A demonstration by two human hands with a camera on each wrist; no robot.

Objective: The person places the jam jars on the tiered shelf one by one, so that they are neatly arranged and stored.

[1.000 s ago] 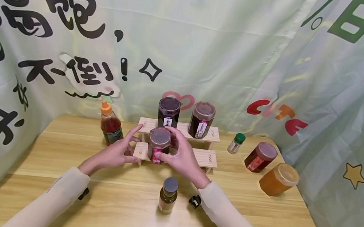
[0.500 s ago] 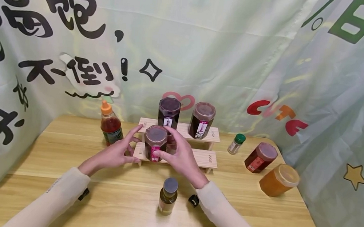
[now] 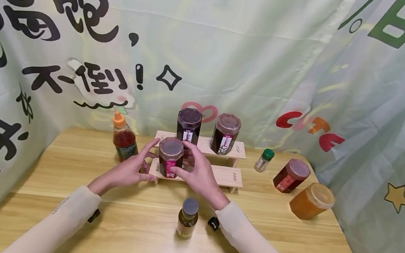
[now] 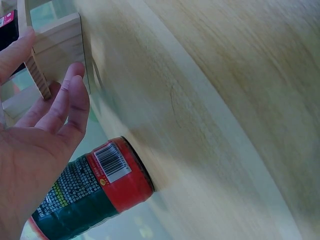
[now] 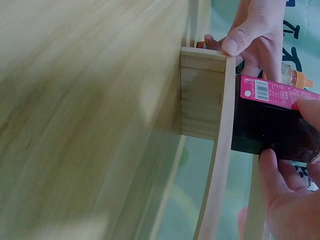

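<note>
My right hand [image 3: 199, 179] grips a dark octagonal jar [image 3: 170, 152] with a pink label, thumb at its front and fingers at its right side and back. The jar stands upright near the left end of the lower tier of a two-tier wooden rack [image 3: 227, 176]. At that end, my left hand [image 3: 130, 171] holds the rack. In the left wrist view, its thumb touches the tier's edge, with the other fingers about the end board [image 4: 60, 52]. Two more dark jars, one purple-lidded [image 3: 189, 125] and one pink-lidded [image 3: 226, 133], stand on the upper tier.
Left of the rack stands a red sauce bottle [image 3: 125, 143] with an orange cap. A dark-capped brown bottle [image 3: 188, 219] stands in front, between the forearms. To the right are a green-capped shaker [image 3: 264, 161], a red jar [image 3: 291, 176] and an amber jar [image 3: 311, 201].
My right hand has slid the jar leftward along the lower tier, and slightly back. The left hand has stayed at the rack's left end.
</note>
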